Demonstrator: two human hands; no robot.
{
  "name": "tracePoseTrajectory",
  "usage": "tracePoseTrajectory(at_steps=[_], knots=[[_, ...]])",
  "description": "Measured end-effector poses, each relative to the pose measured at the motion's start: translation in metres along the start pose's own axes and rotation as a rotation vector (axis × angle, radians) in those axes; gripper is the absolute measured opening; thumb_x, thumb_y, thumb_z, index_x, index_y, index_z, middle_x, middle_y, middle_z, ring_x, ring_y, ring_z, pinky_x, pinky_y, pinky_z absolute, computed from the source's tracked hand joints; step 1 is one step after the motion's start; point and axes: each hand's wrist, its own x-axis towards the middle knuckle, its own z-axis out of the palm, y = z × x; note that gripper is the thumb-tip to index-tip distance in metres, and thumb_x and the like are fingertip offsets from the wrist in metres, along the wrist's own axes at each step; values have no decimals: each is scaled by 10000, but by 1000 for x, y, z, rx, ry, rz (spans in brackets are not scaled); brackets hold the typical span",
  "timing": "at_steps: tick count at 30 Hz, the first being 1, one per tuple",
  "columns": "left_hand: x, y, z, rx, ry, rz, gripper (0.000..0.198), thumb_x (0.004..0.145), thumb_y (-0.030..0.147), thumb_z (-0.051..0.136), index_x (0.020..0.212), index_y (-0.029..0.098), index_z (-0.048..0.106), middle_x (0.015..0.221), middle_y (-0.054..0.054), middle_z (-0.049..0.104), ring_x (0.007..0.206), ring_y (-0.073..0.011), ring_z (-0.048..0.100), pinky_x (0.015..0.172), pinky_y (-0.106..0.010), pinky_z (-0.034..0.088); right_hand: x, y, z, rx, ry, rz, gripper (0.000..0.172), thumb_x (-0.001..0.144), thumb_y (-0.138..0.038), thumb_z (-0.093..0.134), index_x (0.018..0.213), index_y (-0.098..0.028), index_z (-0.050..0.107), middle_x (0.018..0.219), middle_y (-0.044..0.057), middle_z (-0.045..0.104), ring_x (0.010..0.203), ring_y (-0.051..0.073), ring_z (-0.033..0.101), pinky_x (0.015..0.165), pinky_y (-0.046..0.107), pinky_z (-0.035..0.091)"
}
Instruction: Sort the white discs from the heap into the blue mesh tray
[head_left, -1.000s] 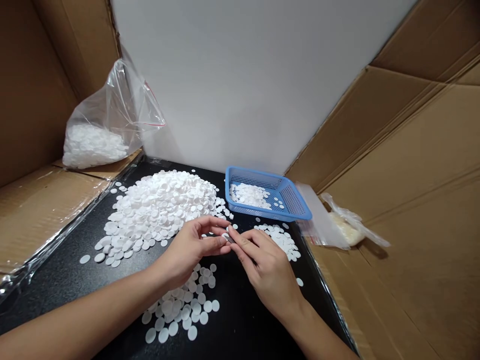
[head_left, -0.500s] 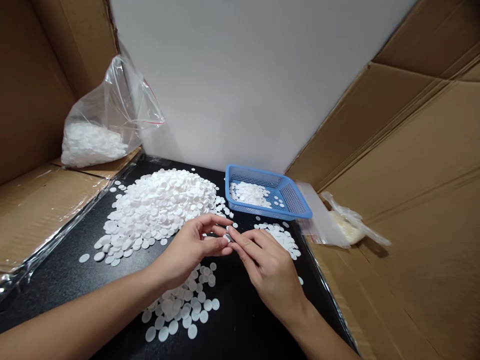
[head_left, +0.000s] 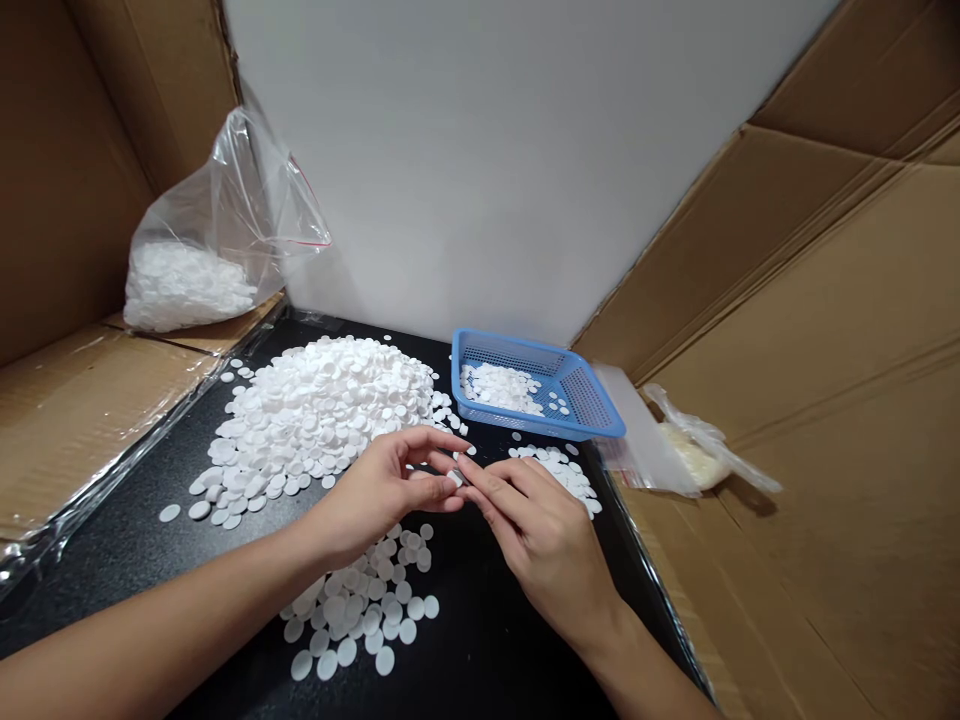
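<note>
My left hand (head_left: 382, 490) and my right hand (head_left: 536, 535) meet fingertip to fingertip over a black table (head_left: 480, 650). Both pinch one small white disc (head_left: 454, 478) between them. A big heap of white discs (head_left: 322, 405) lies just behind my left hand. A smaller scatter of discs (head_left: 360, 610) lies under my left wrist, and another small pile (head_left: 562, 475) lies beyond my right hand. A blue mesh basket (head_left: 592, 410) holding some discs stands at the back right.
A clear plastic bag (head_left: 202, 250) with white discs rests on cardboard at the back left. Another plastic bag (head_left: 690, 450) with pale contents lies right of the basket. Cardboard walls (head_left: 825, 330) close in both sides; a white wall stands behind.
Both hands stay together at the same spot; the fingers have shifted only slightly around the disc. The view has drifted a little.
</note>
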Motion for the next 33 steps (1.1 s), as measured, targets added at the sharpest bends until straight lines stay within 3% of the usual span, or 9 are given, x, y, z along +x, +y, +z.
tracePoseTrajectory(at_steps=[16, 23, 28, 33], knots=[[1, 10, -9, 57, -130, -16, 368, 777, 105, 746, 1131, 166, 664, 880, -47, 763, 831, -171, 741, 801, -303, 570, 1, 3, -5, -15, -33, -57, 324, 987, -137, 529, 1262, -215, 682, 817, 55, 674, 753, 173, 593, 653, 272, 512], [1, 9, -9, 87, -103, 43, 349, 799, 131, 758, 1132, 189, 670, 883, -28, 751, 838, -176, 751, 783, -293, 569, 2, 2, -2, 85, 55, 77, 332, 988, -135, 507, 1259, -221, 678, 832, 47, 675, 759, 172, 630, 663, 285, 531], [2, 6, -9, 97, -104, 115, 329, 813, 131, 741, 1133, 184, 682, 866, -35, 769, 833, -161, 730, 816, -307, 558, 3, -1, -3, 98, 82, 22, 356, 985, -169, 540, 1315, -248, 648, 855, 59, 684, 776, 183, 634, 679, 306, 541], [2, 7, -7, 73, -92, 117, 375, 798, 136, 755, 1160, 182, 664, 865, -27, 765, 764, -142, 720, 748, -276, 559, 4, -2, -3, 71, 68, -33, 370, 991, -181, 539, 1344, -250, 628, 848, 61, 687, 773, 179, 631, 680, 300, 548]])
